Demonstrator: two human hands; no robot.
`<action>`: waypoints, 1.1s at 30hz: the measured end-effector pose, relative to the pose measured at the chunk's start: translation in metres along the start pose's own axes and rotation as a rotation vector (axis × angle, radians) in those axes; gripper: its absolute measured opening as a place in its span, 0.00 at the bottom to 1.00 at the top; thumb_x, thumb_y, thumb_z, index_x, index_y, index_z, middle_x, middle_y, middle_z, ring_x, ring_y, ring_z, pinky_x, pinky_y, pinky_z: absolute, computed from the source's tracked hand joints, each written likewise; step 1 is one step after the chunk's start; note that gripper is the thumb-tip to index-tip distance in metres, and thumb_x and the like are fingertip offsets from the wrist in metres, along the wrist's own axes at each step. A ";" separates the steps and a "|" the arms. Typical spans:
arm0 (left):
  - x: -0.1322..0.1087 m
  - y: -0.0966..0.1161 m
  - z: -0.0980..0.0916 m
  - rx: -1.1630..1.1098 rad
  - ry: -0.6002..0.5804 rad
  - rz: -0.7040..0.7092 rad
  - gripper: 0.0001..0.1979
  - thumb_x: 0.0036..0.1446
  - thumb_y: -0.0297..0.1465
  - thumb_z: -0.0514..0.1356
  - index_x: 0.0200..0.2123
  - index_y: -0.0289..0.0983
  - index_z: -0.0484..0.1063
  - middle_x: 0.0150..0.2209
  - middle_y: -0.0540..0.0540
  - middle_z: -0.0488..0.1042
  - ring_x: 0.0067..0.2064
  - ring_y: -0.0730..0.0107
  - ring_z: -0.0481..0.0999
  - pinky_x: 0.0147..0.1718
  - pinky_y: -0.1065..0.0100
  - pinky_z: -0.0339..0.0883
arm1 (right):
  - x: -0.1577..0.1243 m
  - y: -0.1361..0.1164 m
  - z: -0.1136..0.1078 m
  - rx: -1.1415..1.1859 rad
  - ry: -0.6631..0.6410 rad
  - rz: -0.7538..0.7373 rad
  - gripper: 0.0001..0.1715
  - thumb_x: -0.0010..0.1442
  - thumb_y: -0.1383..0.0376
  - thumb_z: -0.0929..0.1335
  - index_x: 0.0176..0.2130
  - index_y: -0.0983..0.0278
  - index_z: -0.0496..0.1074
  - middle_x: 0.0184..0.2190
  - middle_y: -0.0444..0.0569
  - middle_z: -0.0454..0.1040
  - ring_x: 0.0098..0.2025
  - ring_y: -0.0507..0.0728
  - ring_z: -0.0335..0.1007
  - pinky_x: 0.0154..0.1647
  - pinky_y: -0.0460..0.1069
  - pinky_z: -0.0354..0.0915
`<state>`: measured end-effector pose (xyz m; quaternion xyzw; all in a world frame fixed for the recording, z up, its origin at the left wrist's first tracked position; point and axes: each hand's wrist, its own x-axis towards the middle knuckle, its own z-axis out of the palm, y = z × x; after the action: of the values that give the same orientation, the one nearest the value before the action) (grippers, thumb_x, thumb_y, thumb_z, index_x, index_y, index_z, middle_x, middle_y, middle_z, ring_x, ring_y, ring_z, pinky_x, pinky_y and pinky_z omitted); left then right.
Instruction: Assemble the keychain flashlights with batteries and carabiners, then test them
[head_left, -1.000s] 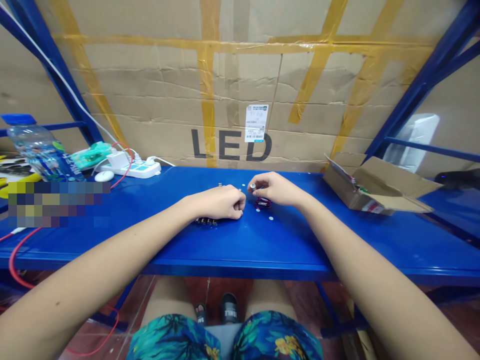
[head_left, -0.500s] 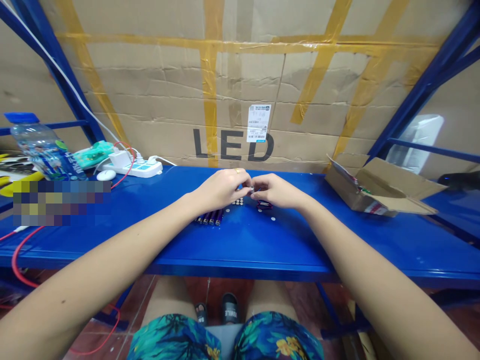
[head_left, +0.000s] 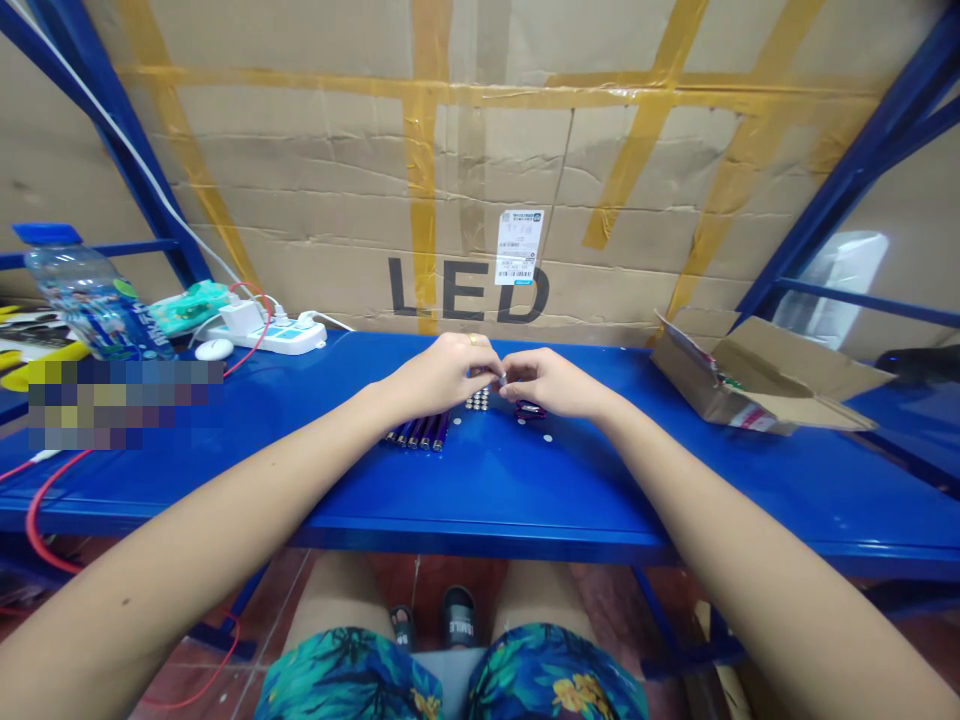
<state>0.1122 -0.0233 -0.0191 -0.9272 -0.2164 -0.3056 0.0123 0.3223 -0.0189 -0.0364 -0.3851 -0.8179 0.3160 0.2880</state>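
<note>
My left hand (head_left: 442,378) and my right hand (head_left: 551,382) meet fingertip to fingertip above the blue shelf (head_left: 480,480). Both are closed in a pinch on a small metallic piece (head_left: 501,376) held between them. A row of dark purple cylinders (head_left: 420,434) lies on the shelf just below my left hand. Under the fingertips sits a cluster of small silver pieces (head_left: 477,401). A dark purple part (head_left: 529,409) rests below my right hand, with a small silver disc (head_left: 547,437) beside it.
An open cardboard box (head_left: 757,375) stands at the right. At the back left are a white power strip (head_left: 270,335), a water bottle (head_left: 82,295) and a white mouse (head_left: 214,349). A taped cardboard wall marked LED (head_left: 469,290) closes the back. A red cable (head_left: 45,490) hangs at the left.
My left hand lifted off the row of purple cylinders and moved right and up to meet my right hand; both now pinch the small piece together. The cylinders came into view.
</note>
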 end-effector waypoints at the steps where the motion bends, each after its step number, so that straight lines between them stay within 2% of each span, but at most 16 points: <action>1: 0.000 0.000 0.000 -0.002 -0.005 -0.003 0.08 0.61 0.27 0.59 0.37 0.36 0.80 0.36 0.45 0.78 0.37 0.69 0.76 0.39 0.67 0.68 | 0.000 0.000 0.000 0.009 -0.002 0.000 0.06 0.51 0.65 0.69 0.32 0.65 0.72 0.26 0.44 0.72 0.28 0.52 0.66 0.31 0.48 0.62; 4: 0.000 0.000 -0.001 -0.016 0.023 -0.029 0.08 0.60 0.27 0.59 0.36 0.36 0.79 0.35 0.45 0.79 0.37 0.70 0.76 0.39 0.67 0.67 | -0.001 -0.001 -0.001 0.019 0.009 -0.003 0.05 0.51 0.66 0.70 0.30 0.65 0.72 0.26 0.44 0.73 0.29 0.52 0.67 0.32 0.48 0.63; 8: 0.001 0.000 -0.005 -0.053 0.053 -0.149 0.06 0.57 0.31 0.63 0.36 0.36 0.79 0.33 0.47 0.79 0.34 0.70 0.75 0.35 0.68 0.66 | 0.001 -0.003 0.001 0.086 0.040 -0.004 0.05 0.51 0.66 0.70 0.32 0.65 0.73 0.28 0.45 0.76 0.31 0.53 0.70 0.34 0.49 0.66; 13: 0.005 -0.004 -0.009 -0.175 0.104 -0.344 0.07 0.53 0.33 0.65 0.32 0.35 0.80 0.32 0.46 0.80 0.34 0.68 0.75 0.34 0.67 0.66 | 0.012 -0.011 0.012 0.243 0.126 0.008 0.16 0.51 0.69 0.72 0.41 0.64 0.70 0.33 0.49 0.80 0.34 0.55 0.75 0.36 0.50 0.69; 16: 0.005 -0.012 -0.011 -0.334 0.142 -0.440 0.09 0.52 0.34 0.66 0.33 0.34 0.81 0.30 0.46 0.80 0.32 0.68 0.76 0.33 0.66 0.67 | 0.024 -0.017 0.022 0.214 0.219 0.021 0.15 0.51 0.70 0.72 0.40 0.64 0.67 0.31 0.49 0.80 0.33 0.55 0.75 0.36 0.50 0.69; 19: 0.003 -0.024 -0.014 -0.496 0.176 -0.525 0.11 0.50 0.34 0.67 0.35 0.33 0.81 0.32 0.43 0.81 0.34 0.66 0.78 0.36 0.64 0.70 | 0.039 -0.021 0.031 0.180 0.303 0.004 0.13 0.53 0.70 0.72 0.37 0.64 0.66 0.29 0.48 0.79 0.30 0.54 0.75 0.34 0.50 0.70; 23: -0.005 -0.046 -0.017 -0.515 0.280 -0.646 0.09 0.51 0.33 0.68 0.34 0.34 0.81 0.35 0.42 0.82 0.38 0.64 0.79 0.42 0.61 0.71 | 0.060 -0.017 0.036 0.100 0.331 0.034 0.14 0.54 0.68 0.73 0.39 0.64 0.67 0.35 0.52 0.81 0.31 0.55 0.76 0.35 0.51 0.71; 26: -0.012 -0.063 -0.019 -0.482 0.365 -0.677 0.08 0.56 0.32 0.65 0.36 0.34 0.80 0.36 0.42 0.82 0.40 0.64 0.79 0.44 0.62 0.71 | 0.077 -0.012 0.033 -0.215 0.290 0.024 0.04 0.57 0.71 0.70 0.36 0.65 0.73 0.38 0.56 0.81 0.40 0.59 0.76 0.43 0.54 0.69; 28: -0.015 -0.071 -0.019 -0.512 0.412 -0.709 0.08 0.59 0.30 0.62 0.39 0.34 0.78 0.38 0.41 0.82 0.40 0.66 0.79 0.40 0.64 0.72 | 0.088 -0.009 0.032 -0.418 0.189 -0.022 0.09 0.57 0.75 0.68 0.34 0.65 0.77 0.39 0.56 0.81 0.43 0.61 0.76 0.46 0.54 0.68; 31: -0.018 -0.078 -0.020 -0.587 0.451 -0.747 0.08 0.62 0.30 0.59 0.43 0.34 0.75 0.42 0.39 0.80 0.39 0.68 0.78 0.34 0.68 0.73 | 0.103 -0.005 0.039 -0.558 0.025 -0.038 0.11 0.55 0.75 0.68 0.35 0.65 0.80 0.38 0.56 0.82 0.41 0.62 0.76 0.44 0.53 0.67; 33: -0.019 -0.078 -0.020 -0.668 0.457 -0.750 0.08 0.64 0.30 0.57 0.44 0.35 0.74 0.43 0.40 0.78 0.38 0.69 0.78 0.32 0.68 0.74 | 0.110 -0.002 0.046 -0.602 -0.024 -0.028 0.10 0.54 0.74 0.70 0.34 0.65 0.80 0.35 0.56 0.81 0.38 0.63 0.76 0.41 0.53 0.67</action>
<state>0.0557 0.0371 -0.0223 -0.6500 -0.4151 -0.5346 -0.3455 0.2294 0.0558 -0.0390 -0.4381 -0.8833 0.0599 0.1556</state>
